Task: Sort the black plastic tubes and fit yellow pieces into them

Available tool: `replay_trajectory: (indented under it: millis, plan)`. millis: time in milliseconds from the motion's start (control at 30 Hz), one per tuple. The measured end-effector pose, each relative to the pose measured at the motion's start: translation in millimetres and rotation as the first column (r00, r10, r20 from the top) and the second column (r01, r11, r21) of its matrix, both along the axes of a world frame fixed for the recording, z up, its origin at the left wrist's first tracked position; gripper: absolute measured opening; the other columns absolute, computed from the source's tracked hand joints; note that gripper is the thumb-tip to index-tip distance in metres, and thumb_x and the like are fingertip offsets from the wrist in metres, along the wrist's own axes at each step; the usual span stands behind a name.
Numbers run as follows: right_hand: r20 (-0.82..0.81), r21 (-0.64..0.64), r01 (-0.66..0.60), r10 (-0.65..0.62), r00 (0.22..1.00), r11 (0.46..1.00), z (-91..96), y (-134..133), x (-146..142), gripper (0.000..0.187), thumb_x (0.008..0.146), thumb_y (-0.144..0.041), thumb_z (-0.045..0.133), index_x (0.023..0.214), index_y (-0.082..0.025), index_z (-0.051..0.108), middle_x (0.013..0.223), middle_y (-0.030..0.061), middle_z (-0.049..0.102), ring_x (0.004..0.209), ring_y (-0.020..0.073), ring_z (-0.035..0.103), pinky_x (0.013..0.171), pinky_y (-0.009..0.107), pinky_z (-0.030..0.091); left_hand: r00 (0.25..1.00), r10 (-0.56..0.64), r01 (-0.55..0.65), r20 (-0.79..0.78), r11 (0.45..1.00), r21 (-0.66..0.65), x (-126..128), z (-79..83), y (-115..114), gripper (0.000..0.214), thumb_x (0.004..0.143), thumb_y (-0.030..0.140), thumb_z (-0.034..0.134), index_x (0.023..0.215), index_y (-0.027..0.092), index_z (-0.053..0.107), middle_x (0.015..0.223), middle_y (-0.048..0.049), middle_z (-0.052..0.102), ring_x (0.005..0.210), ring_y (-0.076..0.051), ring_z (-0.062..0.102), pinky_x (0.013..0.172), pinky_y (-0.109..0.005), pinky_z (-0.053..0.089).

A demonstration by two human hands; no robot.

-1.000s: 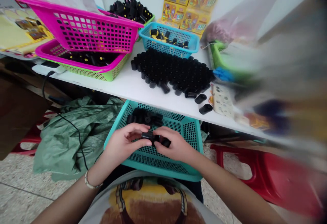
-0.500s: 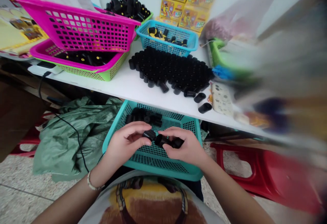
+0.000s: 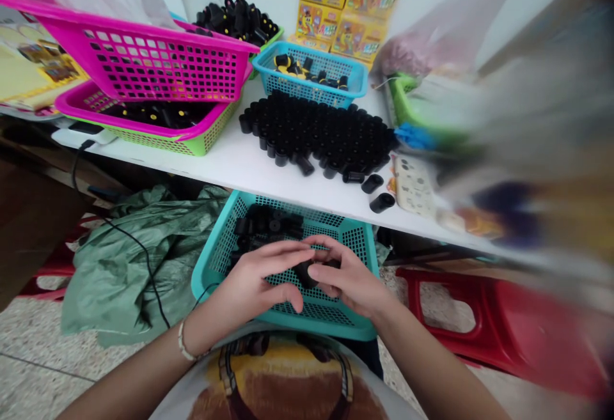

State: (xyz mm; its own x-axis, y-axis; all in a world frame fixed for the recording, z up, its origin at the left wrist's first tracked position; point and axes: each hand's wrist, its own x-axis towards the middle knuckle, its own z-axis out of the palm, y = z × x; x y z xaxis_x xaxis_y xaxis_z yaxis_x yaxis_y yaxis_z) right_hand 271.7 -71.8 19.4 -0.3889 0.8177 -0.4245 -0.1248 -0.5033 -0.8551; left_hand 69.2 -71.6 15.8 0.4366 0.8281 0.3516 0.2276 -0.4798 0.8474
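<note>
A teal basket rests on my lap, with several black plastic tubes lying at its far end. Both hands meet over its middle. My left hand has its fingers stretched toward the right, thumb below, touching a black tube. My right hand is curled around the same black tubes from the other side. What lies deeper in the right palm is hidden.
A white table ahead holds a dense block of upright black tubes, a few loose ones near its edge, pink baskets, a blue basket and yellow boxes. A green sack lies at left, a red stool at right.
My hands have drawn closer together. The left fingers have straightened out over the tube, and the right hand has closed in over it.
</note>
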Motion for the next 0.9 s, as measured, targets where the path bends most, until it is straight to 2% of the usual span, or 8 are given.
replay_trajectory:
  millis: [133, 233, 400, 500, 567, 633, 700, 900]
  plan:
    - [0.067, 0.195, 0.086, -0.1, 0.993, 0.977, -2.1, -1.3, -2.2, 0.043, 0.076, -0.038, 0.075, 0.116, -0.03, 0.062, 0.106, 0.003, 0.062, 0.057, 0.0057, 0.046, 0.047, 0.021, 0.037, 0.989, 0.033, -0.024, -0.141, 0.998, 0.064, -2.1, 6.0, 20.9, 0.029, 0.088, 0.024, 0.065, 0.117, 0.029, 0.07, 0.12, -0.0045, 0.067, 0.108, -0.018, 0.065, 0.094, -0.03, 0.054]
    - [0.173, 0.318, 0.106, -0.168, 0.971, 0.942, -6.4, 0.9, -0.6, 0.029, 0.078, -0.042, 0.072, 0.1, -0.023, 0.067, 0.083, 0.0012, 0.063, 0.056, 0.0088, 0.047, 0.05, 0.024, 0.039, 0.936, 0.258, -0.247, -0.239, 0.966, 0.077, -15.7, 14.2, 62.9, 0.044, 0.083, 0.027, 0.071, 0.127, 0.027, 0.062, 0.112, -0.004, 0.07, 0.098, -0.019, 0.067, 0.096, -0.037, 0.053]
    - [0.096, 0.21, 0.149, -0.173, 0.98, 0.966, -7.7, 3.3, -1.5, 0.018, 0.081, -0.034, 0.066, 0.09, -0.023, 0.055, 0.073, -0.0039, 0.054, 0.054, 0.0079, 0.041, 0.05, 0.024, 0.033, 0.808, 0.497, -0.477, -0.315, 0.867, 0.145, -32.9, 17.7, 127.8, 0.081, 0.071, 0.017, 0.08, 0.142, 0.019, 0.041, 0.122, -0.0119, 0.06, 0.098, -0.022, 0.063, 0.095, -0.041, 0.051]
    - [0.107, 0.188, 0.159, -0.181, 0.978, 0.969, -6.8, 2.0, 0.6, 0.023, 0.078, -0.026, 0.065, 0.095, -0.024, 0.05, 0.088, -0.0022, 0.059, 0.056, 0.007, 0.044, 0.054, 0.024, 0.036, 0.701, 0.624, -0.495, -0.347, 0.775, 0.394, -24.3, 13.8, 122.9, 0.054, 0.076, 0.026, 0.077, 0.124, 0.014, 0.055, 0.128, -0.017, 0.047, 0.114, -0.029, 0.052, 0.102, -0.047, 0.042]
    - [0.207, 0.211, 0.12, -0.164, 0.965, 0.97, -5.8, 1.2, 4.6, 0.023, 0.08, -0.029, 0.064, 0.099, -0.024, 0.053, 0.078, -0.0037, 0.058, 0.058, 0.0089, 0.048, 0.059, 0.026, 0.042, 0.713, 0.525, -0.319, -0.465, 0.833, 0.452, -13.2, 7.9, 104.5, 0.024, 0.087, 0.03, 0.064, 0.106, 0.015, 0.061, 0.114, -0.0126, 0.052, 0.108, -0.025, 0.053, 0.098, -0.041, 0.043]
    - [0.303, 0.209, 0.069, -0.132, 0.944, 0.975, -4.1, 1.2, 9.1, 0.028, 0.082, -0.033, 0.064, 0.107, -0.023, 0.056, 0.067, -0.0055, 0.055, 0.062, 0.0118, 0.052, 0.065, 0.029, 0.046, 0.692, 0.268, -0.048, -0.67, 0.943, 0.329, -2.0, -1.9, 83.6, 0.013, 0.092, 0.028, 0.056, 0.093, 0.016, 0.062, 0.097, -0.0071, 0.057, 0.093, -0.02, 0.056, 0.087, -0.034, 0.047]
    - [0.355, 0.197, 0.04, -0.109, 0.928, 0.98, -2.1, 1.7, 12.2, 0.033, 0.084, -0.035, 0.063, 0.114, -0.023, 0.057, 0.066, -0.0054, 0.056, 0.064, 0.0131, 0.056, 0.069, 0.031, 0.049, 0.593, 0.101, 0.1, -0.799, 0.975, 0.198, 7.2, -15.0, 66.2, 0.007, 0.089, 0.022, 0.059, 0.089, 0.016, 0.062, 0.09, -0.0063, 0.061, 0.089, -0.022, 0.056, 0.081, -0.033, 0.046]
    - [0.359, 0.218, -0.024, -0.057, 0.932, 0.976, -1.2, 2.6, 9.4, 0.036, 0.086, -0.036, 0.063, 0.119, -0.024, 0.058, 0.069, -0.0037, 0.06, 0.067, 0.014, 0.061, 0.073, 0.033, 0.053, 0.507, 0.093, 0.095, -0.857, 0.982, 0.163, 21.0, -41.9, 47.4, 0.021, 0.086, 0.001, 0.049, 0.095, 0.01, 0.065, 0.096, -0.0174, 0.067, 0.097, -0.031, 0.057, 0.081, -0.044, 0.045]
